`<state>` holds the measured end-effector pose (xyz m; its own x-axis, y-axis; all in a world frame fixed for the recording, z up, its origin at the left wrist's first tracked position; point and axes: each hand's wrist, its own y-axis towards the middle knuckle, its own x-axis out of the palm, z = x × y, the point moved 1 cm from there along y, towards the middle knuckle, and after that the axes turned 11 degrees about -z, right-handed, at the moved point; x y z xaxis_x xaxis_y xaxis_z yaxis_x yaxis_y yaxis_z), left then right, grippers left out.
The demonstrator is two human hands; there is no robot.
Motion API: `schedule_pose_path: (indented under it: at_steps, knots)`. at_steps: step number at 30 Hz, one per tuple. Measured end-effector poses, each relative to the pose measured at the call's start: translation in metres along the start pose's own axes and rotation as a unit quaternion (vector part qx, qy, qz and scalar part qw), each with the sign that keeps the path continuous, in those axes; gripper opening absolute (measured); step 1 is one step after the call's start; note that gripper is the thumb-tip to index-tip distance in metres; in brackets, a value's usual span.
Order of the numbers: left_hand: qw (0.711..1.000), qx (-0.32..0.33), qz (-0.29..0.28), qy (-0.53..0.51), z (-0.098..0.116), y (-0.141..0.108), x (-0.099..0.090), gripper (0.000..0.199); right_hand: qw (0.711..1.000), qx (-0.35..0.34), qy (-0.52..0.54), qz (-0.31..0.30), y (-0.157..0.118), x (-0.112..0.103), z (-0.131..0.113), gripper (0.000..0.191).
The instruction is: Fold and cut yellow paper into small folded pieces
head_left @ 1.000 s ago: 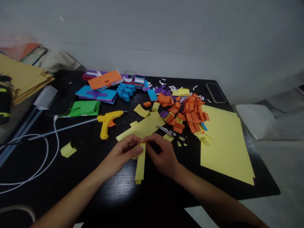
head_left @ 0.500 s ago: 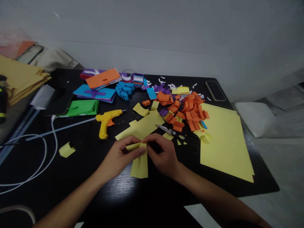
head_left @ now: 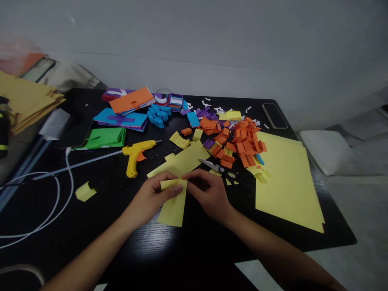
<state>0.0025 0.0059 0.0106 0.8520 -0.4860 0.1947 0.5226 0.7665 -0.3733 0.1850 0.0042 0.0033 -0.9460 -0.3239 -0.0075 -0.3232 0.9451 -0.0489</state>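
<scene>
A yellow paper strip [head_left: 174, 208] hangs between my hands near the table's front, its lower end pointing toward me. My left hand [head_left: 156, 196] pinches it from the left, thumb on its face and fingers behind. At the strip's upper right corner, my right hand [head_left: 209, 192] has curled fingers, with the fingertips on the paper edge. Just beyond the hands lies a larger yellow paper piece [head_left: 188, 159]. Black-handled scissors [head_left: 222, 169] rest behind my right hand, open-bladed or not I cannot tell.
A yellow glue gun [head_left: 133, 157] lies left of centre. Folded orange pieces [head_left: 245, 141] are heaped at the back right, beside yellow sheets [head_left: 285, 186] and a phone [head_left: 274, 116]. Coloured paper stacks [head_left: 121, 117] sit at the back left. A white cable [head_left: 71, 178] loops at left.
The yellow strip's lower end has swung left, and its face now looks flatter toward me. Both hands have shifted only slightly, still at the strip.
</scene>
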Motion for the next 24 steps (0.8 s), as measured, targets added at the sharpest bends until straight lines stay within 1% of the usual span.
schedule_pose_path:
  at_steps: [3, 6, 8, 9, 11, 13, 14, 16, 18, 19, 21, 24]
  knots:
    - [0.999, -0.021, -0.001, -0.05, -0.001, 0.001, -0.001, 0.032, 0.996, 0.039, 0.078, -0.027, 0.003, 0.0, 0.003, 0.013]
    - [0.993, -0.016, 0.003, -0.118, -0.003, 0.001, -0.004, 0.027, 0.992, 0.069, 0.104, -0.024, 0.007, -0.001, 0.008, 0.02]
    - [0.99, 0.019, 0.001, -0.141, -0.005, 0.001, -0.007, 0.021, 0.991, 0.083, 0.109, -0.008, 0.009, -0.004, 0.011, 0.025]
    - [0.988, 0.041, -0.008, -0.146, -0.006, 0.001, -0.008, 0.024, 0.99, 0.089, 0.111, 0.001, 0.01, -0.005, 0.013, 0.027]
    - [0.986, 0.087, -0.03, -0.14, -0.007, 0.0, -0.008, 0.038, 0.988, 0.1, 0.117, 0.019, 0.012, -0.007, 0.015, 0.031]
    - [0.987, 0.118, -0.031, -0.101, -0.007, -0.001, -0.005, 0.047, 0.986, 0.106, 0.125, 0.03, 0.012, -0.007, 0.016, 0.033]
    - [0.99, 0.124, -0.018, -0.063, -0.008, -0.001, -0.002, 0.05, 0.985, 0.107, 0.129, 0.033, 0.012, -0.006, 0.016, 0.034]
    - [0.99, 0.131, 0.053, 0.018, -0.008, -0.001, 0.004, 0.054, 0.986, 0.103, 0.128, 0.034, 0.011, -0.004, 0.015, 0.032]
    - [0.976, 0.14, 0.127, 0.108, -0.01, 0.0, 0.008, 0.053, 0.989, 0.089, 0.111, 0.042, 0.009, 0.0, 0.014, 0.027]
    - [0.966, 0.141, 0.152, 0.152, -0.011, 0.001, 0.009, 0.052, 0.989, 0.083, 0.111, 0.044, 0.007, 0.001, 0.014, 0.025]
    - [0.957, 0.139, 0.173, 0.185, -0.015, 0.002, 0.009, 0.041, 0.987, 0.079, 0.131, 0.039, 0.006, 0.005, 0.013, 0.025]
    - [0.965, 0.159, 0.151, 0.141, -0.017, 0.001, 0.007, 0.028, 0.982, 0.082, 0.166, 0.029, 0.004, 0.008, 0.014, 0.028]
